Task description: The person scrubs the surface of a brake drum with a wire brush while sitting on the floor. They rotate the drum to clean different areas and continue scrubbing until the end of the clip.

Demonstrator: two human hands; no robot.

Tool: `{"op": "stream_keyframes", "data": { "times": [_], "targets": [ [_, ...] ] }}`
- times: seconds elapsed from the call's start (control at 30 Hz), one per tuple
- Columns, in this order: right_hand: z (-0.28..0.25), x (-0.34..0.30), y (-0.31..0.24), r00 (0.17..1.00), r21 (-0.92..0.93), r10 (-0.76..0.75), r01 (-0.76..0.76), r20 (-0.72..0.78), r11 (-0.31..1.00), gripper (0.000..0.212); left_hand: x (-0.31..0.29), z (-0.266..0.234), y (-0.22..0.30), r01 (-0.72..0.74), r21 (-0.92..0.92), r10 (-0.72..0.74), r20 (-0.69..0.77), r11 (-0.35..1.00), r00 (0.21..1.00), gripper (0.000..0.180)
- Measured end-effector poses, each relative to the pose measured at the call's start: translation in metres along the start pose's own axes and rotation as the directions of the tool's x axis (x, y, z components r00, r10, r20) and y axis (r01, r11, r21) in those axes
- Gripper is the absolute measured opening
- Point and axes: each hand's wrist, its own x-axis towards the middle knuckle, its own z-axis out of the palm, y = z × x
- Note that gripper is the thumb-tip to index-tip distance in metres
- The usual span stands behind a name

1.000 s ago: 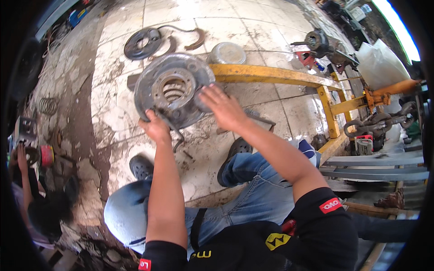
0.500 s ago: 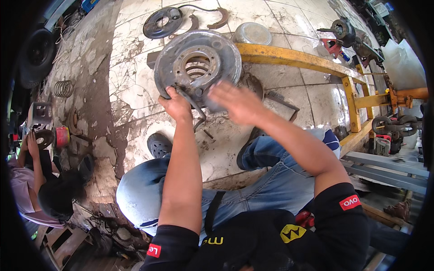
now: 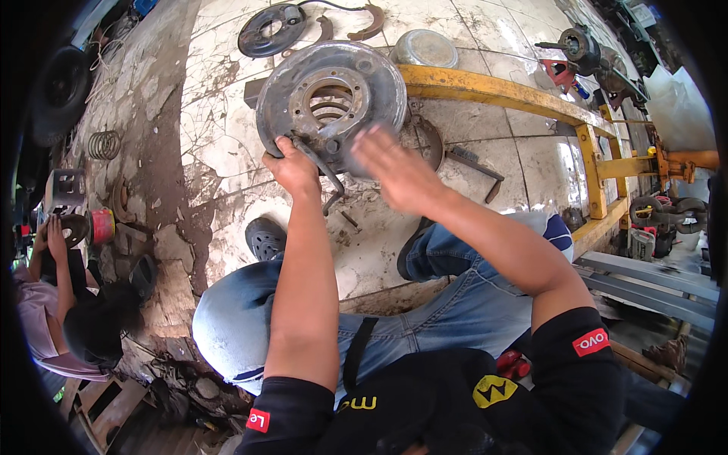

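My left hand (image 3: 296,168) grips the lower left rim of a round, worn metal brake backing plate (image 3: 279,102), with its thumb on the front face. The plate is tilted toward me and has a large central hole ringed by bolt holes. A bent metal rod (image 3: 324,168) hangs at its lower edge beside my left fingers. Over the plate's lower right part is my right hand (image 3: 402,173), its fingers smeared by motion. Something greyish shows under those fingers, too blurred to name.
Beyond the plate lie another black backing plate (image 3: 262,45), a curved brake shoe (image 3: 368,24) and a round metal pan (image 3: 426,49). A yellow steel frame (image 3: 485,92) runs off to the right. A coil spring (image 3: 104,145) lies left, above a co-worker's hands (image 3: 56,239) on a ring-shaped part.
My right hand has shifted slightly across the plate's lower right face and is blurred in both frames. My left hand keeps its hold; the whole view has moved a little.
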Motion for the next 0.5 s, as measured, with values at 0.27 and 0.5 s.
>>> {"op": "stream_keyframes", "data": {
  "times": [0.27,0.5],
  "targets": [
    [0.004,0.001,0.011,0.997,0.039,0.044,-0.042,-0.06,0.998,0.079,0.002,0.002,-0.004,-0.032,0.094,0.039,-0.065,0.995,0.997,0.058],
    [-0.005,0.007,0.038,0.977,-0.306,0.185,-0.209,-0.106,0.929,0.079,-0.001,0.001,-0.004,-0.055,0.075,0.056,-0.004,0.996,0.998,0.062]
  ]
}}
